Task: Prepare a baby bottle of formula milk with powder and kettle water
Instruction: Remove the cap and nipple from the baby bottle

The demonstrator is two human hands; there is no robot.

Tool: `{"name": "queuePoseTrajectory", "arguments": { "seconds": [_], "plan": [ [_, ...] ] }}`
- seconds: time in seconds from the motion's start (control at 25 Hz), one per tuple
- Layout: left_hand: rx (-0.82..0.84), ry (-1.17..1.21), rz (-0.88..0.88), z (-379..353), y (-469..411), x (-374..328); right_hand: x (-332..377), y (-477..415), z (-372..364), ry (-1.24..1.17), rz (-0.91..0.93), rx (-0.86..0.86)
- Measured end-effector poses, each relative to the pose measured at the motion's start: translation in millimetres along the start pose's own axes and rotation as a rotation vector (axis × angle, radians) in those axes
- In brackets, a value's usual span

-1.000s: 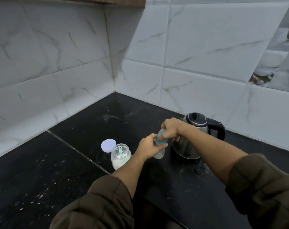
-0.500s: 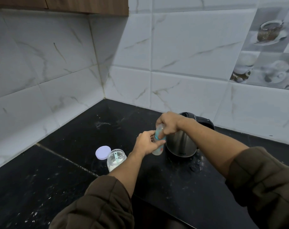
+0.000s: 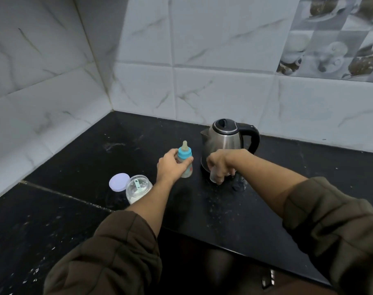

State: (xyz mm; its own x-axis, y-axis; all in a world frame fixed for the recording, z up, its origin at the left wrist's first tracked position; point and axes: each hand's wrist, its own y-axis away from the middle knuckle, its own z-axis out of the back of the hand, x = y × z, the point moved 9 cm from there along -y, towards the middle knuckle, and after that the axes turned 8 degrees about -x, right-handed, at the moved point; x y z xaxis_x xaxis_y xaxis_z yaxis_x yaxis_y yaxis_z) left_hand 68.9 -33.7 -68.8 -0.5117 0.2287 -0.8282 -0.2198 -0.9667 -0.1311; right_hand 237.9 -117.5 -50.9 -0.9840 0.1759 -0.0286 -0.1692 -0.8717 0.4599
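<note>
A small baby bottle [image 3: 186, 161] with a blue collar and a bare teat stands upright on the black counter [image 3: 75, 158]. My left hand [image 3: 170, 167] grips its body. My right hand [image 3: 221, 165] holds the bottle's clear cap [image 3: 215, 177] low over the counter, just in front of the steel kettle [image 3: 226, 139] with its black handle and shut lid. An open glass jar of white powder [image 3: 137, 188] with a small scoop inside stands left of my left forearm. Its pale round lid [image 3: 119, 182] lies beside it.
White marble-look tiled walls meet in a corner behind the counter. Powder specks and a small wet patch [image 3: 238, 186] mark the counter near the kettle. The counter's front edge runs below my right forearm.
My right hand has pulled the clear cap off the bottle and moved it right and down in front of the kettle. The teat now shows. My left hand still holds the bottle.
</note>
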Motion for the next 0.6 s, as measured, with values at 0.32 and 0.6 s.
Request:
{"name": "queuePoseTrajectory", "arguments": {
  "seconds": [0.32, 0.6],
  "plan": [
    [0.025, -0.004, -0.023, -23, 16, -1, -25, 20, -72, 0.056, -0.098, 0.014],
    [0.093, 0.022, -0.015, -38, 22, 5, -34, 15, -100, 0.029, -0.119, 0.037]
  ]
}}
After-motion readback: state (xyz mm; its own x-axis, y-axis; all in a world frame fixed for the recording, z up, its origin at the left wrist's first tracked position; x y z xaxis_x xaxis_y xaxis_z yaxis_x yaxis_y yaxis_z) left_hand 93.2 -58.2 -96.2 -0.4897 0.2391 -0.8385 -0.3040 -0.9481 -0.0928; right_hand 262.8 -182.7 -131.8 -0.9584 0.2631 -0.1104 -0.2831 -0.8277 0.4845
